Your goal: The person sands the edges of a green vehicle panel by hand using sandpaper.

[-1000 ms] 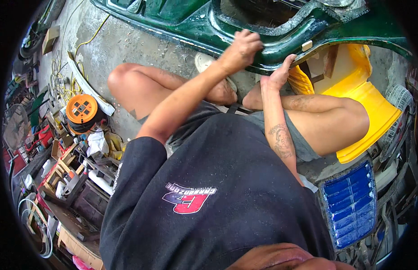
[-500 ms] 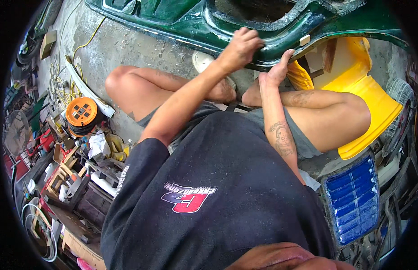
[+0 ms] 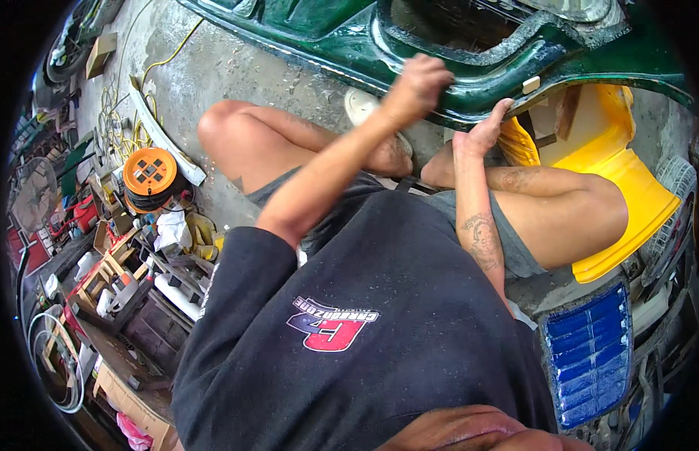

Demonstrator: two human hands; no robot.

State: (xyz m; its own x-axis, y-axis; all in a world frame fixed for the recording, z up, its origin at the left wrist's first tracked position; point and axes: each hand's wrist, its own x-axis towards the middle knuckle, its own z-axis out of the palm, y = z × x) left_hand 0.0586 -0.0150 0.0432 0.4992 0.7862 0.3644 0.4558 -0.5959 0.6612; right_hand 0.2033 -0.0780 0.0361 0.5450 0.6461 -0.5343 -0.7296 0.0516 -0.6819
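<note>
Head view gives me a green car body panel (image 3: 485, 81) spanning eleven to two o'clock. At one, the left hand (image 3: 421, 87) is curled closed over it; I can't tell whether it grips anything. At two, the right hand (image 3: 481, 137) meets its near edge, thumb raised, other fingers hidden.

Layout: floor (image 3: 214, 75) around the seated person (image 3: 409, 263)
Ahead: car panel (image 3: 319, 54), left hand (image 3: 420, 86) over it, right hand (image 3: 481, 137) at its near edge. Left: cable reel (image 3: 150, 171) on the floor. Right: plastic piece (image 3: 635, 210) beside the right knee (image 3: 601, 203); tyre (image 3: 680, 179) at the piece's outer side; grille (image 3: 588, 353) behind both.
</note>
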